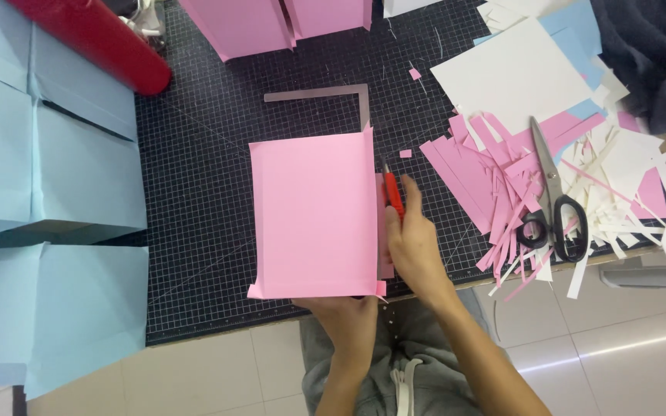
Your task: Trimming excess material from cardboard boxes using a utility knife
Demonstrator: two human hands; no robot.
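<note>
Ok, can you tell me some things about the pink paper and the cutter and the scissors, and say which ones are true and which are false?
1. The right hand holds a red cutter against the right edge of the pink sheet. True.
2. The scissors are in the left hand. False: they lie on the pile of paper strips, and the left hand holds the sheet's near edge.
3. The pink sheet lies on a black gridded cutting mat. True.
4. The folded paper at the left is green. False: the folded paper is light blue.
5. A red roll lies at the top left. True.
</note>
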